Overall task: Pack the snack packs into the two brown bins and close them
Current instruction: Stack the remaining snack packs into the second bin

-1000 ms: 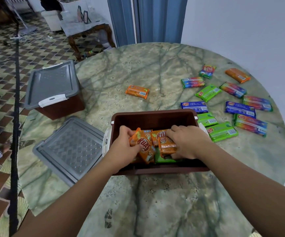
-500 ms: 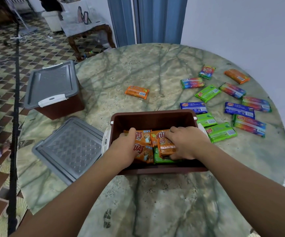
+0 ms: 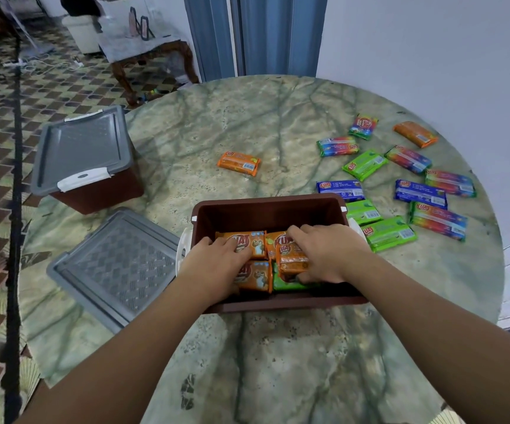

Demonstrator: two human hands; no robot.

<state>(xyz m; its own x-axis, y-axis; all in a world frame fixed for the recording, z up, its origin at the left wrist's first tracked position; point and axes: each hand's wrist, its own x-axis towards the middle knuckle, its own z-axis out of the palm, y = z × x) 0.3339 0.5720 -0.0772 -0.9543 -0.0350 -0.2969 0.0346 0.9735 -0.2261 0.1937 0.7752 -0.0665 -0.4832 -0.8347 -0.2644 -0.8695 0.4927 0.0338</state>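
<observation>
An open brown bin [image 3: 270, 205] stands at the table's near middle, holding several orange snack packs [image 3: 249, 243] and a green one [image 3: 284, 284]. My left hand [image 3: 214, 266] lies over the orange packs on the bin's left side, fingers pressing them flat. My right hand [image 3: 327, 252] is in the right side of the bin, its fingers curled round a small orange pack [image 3: 292, 259]. The second brown bin [image 3: 97, 194] sits at the far left, shut under its grey lid [image 3: 81, 148]. A loose grey lid [image 3: 119, 266] lies left of the open bin.
One orange pack [image 3: 239, 163] lies alone beyond the bin. Several green, blue, rainbow and orange packs [image 3: 418, 194] are scattered on the right of the round marble table [image 3: 278, 362]. A white wall stands on the right, and tiled floor drops off on the left.
My left hand has laid its tilted orange pack down flat in the bin and now presses on it. The right hand has barely moved.
</observation>
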